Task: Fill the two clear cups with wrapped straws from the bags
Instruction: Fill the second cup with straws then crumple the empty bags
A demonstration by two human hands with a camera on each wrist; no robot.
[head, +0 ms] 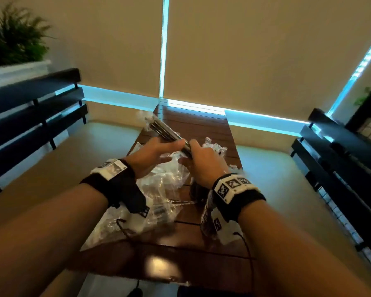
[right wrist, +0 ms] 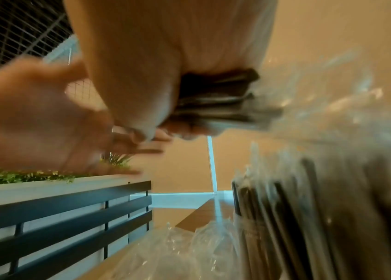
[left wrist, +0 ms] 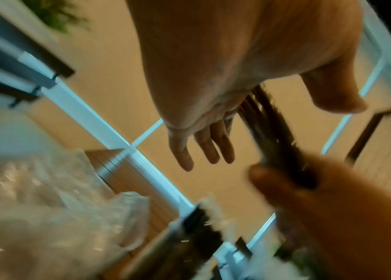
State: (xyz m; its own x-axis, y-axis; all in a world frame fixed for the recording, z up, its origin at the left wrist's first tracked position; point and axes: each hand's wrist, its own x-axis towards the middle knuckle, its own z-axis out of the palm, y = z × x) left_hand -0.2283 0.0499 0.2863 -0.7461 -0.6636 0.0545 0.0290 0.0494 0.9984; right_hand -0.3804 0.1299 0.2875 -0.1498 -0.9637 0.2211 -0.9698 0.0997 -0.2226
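Above the narrow wooden table (head: 201, 125), my right hand (head: 201, 161) grips the near end of a bundle of dark wrapped straws (head: 165, 130). The bundle slants up and away to the left. My left hand (head: 159, 150) lies against its middle with straight fingers (left wrist: 204, 147) and the thumb out, while the bundle (left wrist: 273, 136) passes beside the palm. The right wrist view shows the bundle (right wrist: 218, 94) clamped in my right hand (right wrist: 165, 75). A clear cup (head: 207, 217) packed with dark straws stands under my right wrist, and this cup (right wrist: 285, 217) fills the view's lower right.
Crumpled clear bags (head: 159, 185) lie on the table below my hands, with another bag (head: 214, 146) past the right hand. Dark slatted bench backs (head: 36, 116) flank the table on both sides. A planter with greenery (head: 15, 39) sits at the back left.
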